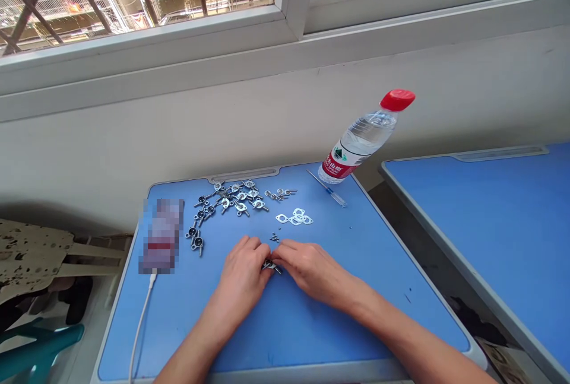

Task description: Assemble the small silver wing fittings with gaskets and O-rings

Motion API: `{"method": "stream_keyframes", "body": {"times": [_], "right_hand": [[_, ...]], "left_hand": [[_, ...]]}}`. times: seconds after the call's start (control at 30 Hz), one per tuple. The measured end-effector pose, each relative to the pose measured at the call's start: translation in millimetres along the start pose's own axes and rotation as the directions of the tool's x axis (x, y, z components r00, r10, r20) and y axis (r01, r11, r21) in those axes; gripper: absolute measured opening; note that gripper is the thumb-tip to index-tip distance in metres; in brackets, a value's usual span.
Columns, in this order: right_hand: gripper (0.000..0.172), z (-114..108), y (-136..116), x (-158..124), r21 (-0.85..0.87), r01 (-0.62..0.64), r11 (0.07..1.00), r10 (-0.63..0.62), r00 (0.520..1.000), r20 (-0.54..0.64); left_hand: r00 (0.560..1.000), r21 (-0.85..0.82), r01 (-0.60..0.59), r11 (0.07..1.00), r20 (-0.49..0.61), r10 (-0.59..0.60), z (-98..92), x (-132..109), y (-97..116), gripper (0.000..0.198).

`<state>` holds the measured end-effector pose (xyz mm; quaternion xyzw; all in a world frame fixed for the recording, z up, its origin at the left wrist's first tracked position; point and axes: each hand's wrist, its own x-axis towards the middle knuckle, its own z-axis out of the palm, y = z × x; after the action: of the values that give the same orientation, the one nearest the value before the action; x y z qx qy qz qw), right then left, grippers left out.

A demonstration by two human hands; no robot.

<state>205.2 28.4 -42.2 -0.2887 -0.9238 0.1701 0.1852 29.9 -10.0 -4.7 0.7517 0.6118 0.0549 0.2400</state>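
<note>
My left hand is closed around a small dark-and-silver metal fitting, low over the blue table. The fingertips of my right hand are pinched together against the top of that fitting; what they hold, if anything, is hidden. Just beyond my fingers lies a little heap of tiny screws. Flat silver oval plates overlap farther back. Behind them are several small metal pieces with stems. A cluster of similar metal fittings spreads at back left, some with dark round centres.
A clear water bottle with a red cap stands at the back right, beside a thin screwdriver-like tool. At left, a blurred-out device has a white cable. A second blue table stands right; a wall and window are behind.
</note>
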Motion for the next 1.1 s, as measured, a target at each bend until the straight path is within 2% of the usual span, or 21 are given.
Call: {"method": "stream_keyframes", "body": {"times": [0.2, 0.47, 0.73, 1.0, 1.1], "right_hand": [[0.016, -14.2, -0.9, 1.2, 0.07, -0.032, 0.997, 0.031, 0.999, 0.008], [0.026, -11.5, -6.9, -1.8, -0.15, 0.057, 0.987, -0.055, 0.998, 0.02], [0.024, -10.3, -8.2, -0.6, -0.181, 0.044, 0.983, -0.036, 0.998, 0.043], [0.023, -9.7, -8.8, -1.1, -0.152, 0.011, 0.988, 0.006, 0.994, 0.109], [0.025, -16.1, -8.2, 0.1, -0.002, -0.036, 0.999, 0.036, 0.996, 0.085]], "left_hand": [[1.0, 0.018, -0.013, 1.0, -0.005, 0.014, 1.1, -1.7, -0.9, 0.006], [1.0, 0.05, -0.009, 0.999, -0.01, 0.01, 2.7, -1.2, 0.4, 0.011], [0.999, 0.113, -0.025, 0.993, -0.018, 0.027, 3.2, -1.5, 1.8, 0.01], [0.999, 0.101, -0.043, 0.994, -0.018, 0.045, -1.8, -3.7, 1.8, 0.008], [1.0, 0.097, -0.031, 0.995, 0.001, 0.031, -3.7, -3.0, 2.9, 0.008]]}}
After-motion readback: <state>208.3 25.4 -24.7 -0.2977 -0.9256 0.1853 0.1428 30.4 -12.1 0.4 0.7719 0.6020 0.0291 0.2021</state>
